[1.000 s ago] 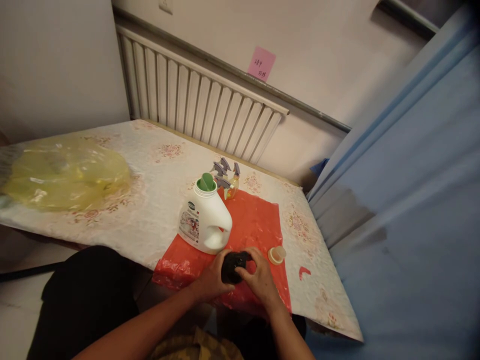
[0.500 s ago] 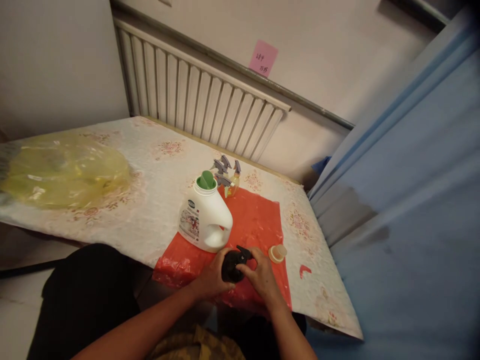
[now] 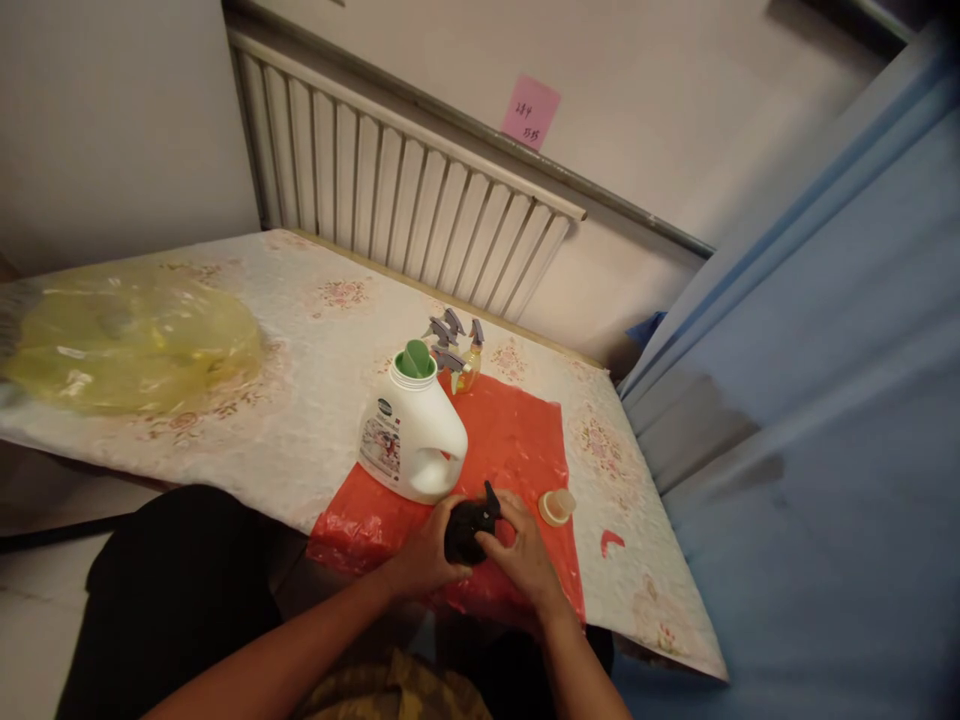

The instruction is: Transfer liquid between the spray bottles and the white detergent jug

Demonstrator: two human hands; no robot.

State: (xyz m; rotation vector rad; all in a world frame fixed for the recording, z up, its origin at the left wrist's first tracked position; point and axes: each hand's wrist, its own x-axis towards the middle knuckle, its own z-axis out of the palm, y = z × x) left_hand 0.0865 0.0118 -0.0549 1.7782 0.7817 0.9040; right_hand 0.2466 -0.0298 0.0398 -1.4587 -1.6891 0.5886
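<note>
Black bottle (image 3: pixel 463 535) between my hands: left hand (image 3: pixel 426 555) clasps its side, right hand (image 3: pixel 526 556) pinches its top; holding the left steady while turning gently seems wisest.

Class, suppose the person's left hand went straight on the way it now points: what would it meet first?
The black bottle, which the left hand already grips. Just beyond seems to be the right hand, though depth is hard to judge.
</note>
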